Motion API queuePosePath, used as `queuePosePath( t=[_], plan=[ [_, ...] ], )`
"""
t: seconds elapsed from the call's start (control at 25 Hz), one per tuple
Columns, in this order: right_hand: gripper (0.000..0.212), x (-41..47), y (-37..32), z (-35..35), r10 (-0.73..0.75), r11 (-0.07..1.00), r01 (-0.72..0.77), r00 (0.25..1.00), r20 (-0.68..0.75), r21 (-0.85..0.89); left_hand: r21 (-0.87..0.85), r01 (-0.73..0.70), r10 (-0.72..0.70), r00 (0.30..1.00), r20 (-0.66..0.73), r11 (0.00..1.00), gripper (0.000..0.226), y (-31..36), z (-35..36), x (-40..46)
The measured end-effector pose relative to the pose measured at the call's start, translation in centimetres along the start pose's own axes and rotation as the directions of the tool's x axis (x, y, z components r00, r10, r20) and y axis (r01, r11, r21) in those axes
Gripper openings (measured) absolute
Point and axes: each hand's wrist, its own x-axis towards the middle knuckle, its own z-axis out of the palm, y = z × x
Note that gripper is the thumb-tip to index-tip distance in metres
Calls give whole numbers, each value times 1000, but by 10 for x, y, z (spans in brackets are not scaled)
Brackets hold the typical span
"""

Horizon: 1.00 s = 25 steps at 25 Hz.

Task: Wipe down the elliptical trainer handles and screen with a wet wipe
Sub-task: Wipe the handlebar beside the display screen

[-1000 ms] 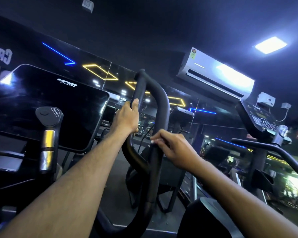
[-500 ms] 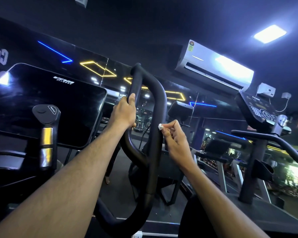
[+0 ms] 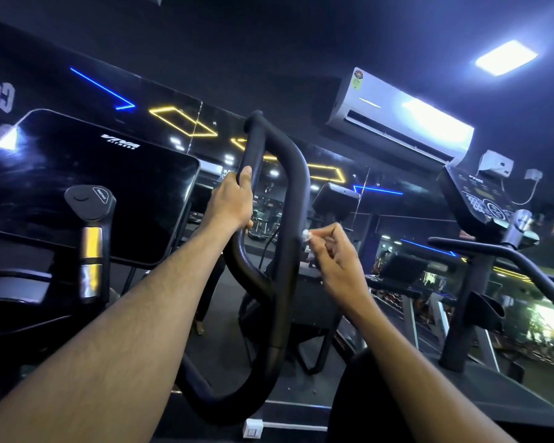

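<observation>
A person's right hand (image 3: 335, 260) has shifted in the past second from lying against the outer bar of the black looped handle (image 3: 288, 219) to a finer hold: thumb and forefinger now pinch a small balled-up wet wipe (image 3: 305, 234) and press its tip to the bar's right side, the other fingers curled loosely behind. The white wad, hidden under the fingers a second ago, now shows at the fingertips, suggesting spot-cleaning of one patch rather than a broad sweep, with most of the loop probably yet to be covered. The left hand (image 3: 234, 203) stays wrapped around the inner bar, above and to the left of the pinching fingertips, steadying the handle; both forearms reach up and forward. The dark screen (image 3: 87, 187) (glossy, lit only by reflections) sits well to the left of the gripping fingers, with neither hand on it.
</observation>
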Motion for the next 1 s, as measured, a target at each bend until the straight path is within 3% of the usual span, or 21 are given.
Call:
queuePosePath(
  t=[0.16,0.32,0.44,0.6,0.76,0.84,0.88,1.0],
  plan=[
    [9,-21,22,27,-13,999,7,994,-111,-52,-25,18,-17,999,30,1000,55,4,-2,-1],
    [8,-43,18,-2,-175,920,201,979,106,-335,-161,94,-49,964,262,982,58,-9,-26,-1],
    [6,11,-10,-14,-282,789,354,935,217,-502,-393,209,-116,962,247,895,66,-42,-27,-27],
    [15,55,-42,9,-187,635,306,952,243,-710,-643,345,-292,937,192,684,65,-67,4,-76],
    [12,11,-57,25,33,390,415,886,463,-822,-635,304,-286,949,134,711,65,-65,6,-91],
    [12,7,-66,31,67,419,483,828,557,-769,-620,280,-270,956,112,733,66,-65,5,-90],
    [14,20,-73,31,12,498,477,831,556,-724,-610,273,-270,958,100,744,67,-66,5,-88],
    [13,91,-85,29,-222,725,398,908,356,-562,-587,283,-289,953,87,758,67,-65,6,-82]
  ],
)
